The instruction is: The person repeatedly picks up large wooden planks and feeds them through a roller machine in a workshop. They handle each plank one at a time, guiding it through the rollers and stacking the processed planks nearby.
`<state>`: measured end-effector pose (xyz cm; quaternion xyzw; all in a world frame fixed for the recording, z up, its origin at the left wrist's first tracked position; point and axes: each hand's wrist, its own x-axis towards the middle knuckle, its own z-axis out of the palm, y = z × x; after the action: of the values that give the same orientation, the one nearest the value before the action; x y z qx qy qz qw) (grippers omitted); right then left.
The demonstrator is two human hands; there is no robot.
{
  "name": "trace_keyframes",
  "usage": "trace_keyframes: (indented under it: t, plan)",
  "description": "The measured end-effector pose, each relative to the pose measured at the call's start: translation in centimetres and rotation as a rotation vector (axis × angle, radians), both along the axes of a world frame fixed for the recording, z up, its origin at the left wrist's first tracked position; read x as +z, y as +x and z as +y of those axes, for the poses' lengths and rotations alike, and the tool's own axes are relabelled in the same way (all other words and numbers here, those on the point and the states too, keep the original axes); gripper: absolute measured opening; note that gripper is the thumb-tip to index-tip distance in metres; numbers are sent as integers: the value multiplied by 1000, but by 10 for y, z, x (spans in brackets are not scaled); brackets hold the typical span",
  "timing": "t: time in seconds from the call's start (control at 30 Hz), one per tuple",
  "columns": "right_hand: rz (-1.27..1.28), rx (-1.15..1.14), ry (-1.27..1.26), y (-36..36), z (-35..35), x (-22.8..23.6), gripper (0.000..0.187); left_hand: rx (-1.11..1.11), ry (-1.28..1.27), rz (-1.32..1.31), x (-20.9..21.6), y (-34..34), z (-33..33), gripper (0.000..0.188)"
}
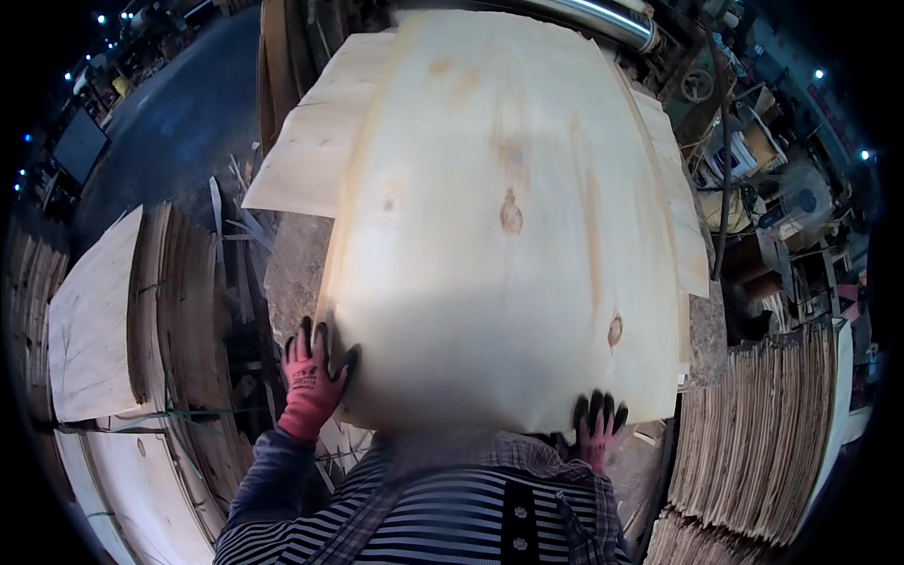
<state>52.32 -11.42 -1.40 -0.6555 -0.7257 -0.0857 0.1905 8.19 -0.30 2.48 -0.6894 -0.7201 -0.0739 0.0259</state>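
Striped shirt (443,513), printed glove (309,381), veneer (452,273)

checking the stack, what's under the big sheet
Under the big sheet, other sheets stick out left and right, above a brown surface. Whatever lies beneath its middle is covered.

The top sheet (452,273) lies mid-frame over other sheets (306,151). My left hand (314,379) is at its lower-left edge, my right hand (599,431) at its lower right. The left stack (179,311) stands lower left, the right stack (758,424) lower right; a cylinder (607,21) lies behind, at the top.
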Motion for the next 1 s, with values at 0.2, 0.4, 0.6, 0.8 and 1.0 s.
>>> trace_keyframes:
  t: [0.2,0.4,0.6,0.8,1.0]
  plan:
    - [-108,100,-135,20,55,-12,79,-174,46,-526,-46,-11,37,55]
    - [-39,7,-386,-7,56,34,90,-191,-151,-1346,-28,-22,52,42]
    - [67,203,-390,-124,96,69,84,-225,-367,-1488,0,-50,72,46]
    - [72,223,-202,-139,121,49,57,-125,-430,-1680,-9,-60,83,48]
    - [-75,356,-386,-154,119,79,86,-176,-500,-1803,70,-22,81,53]
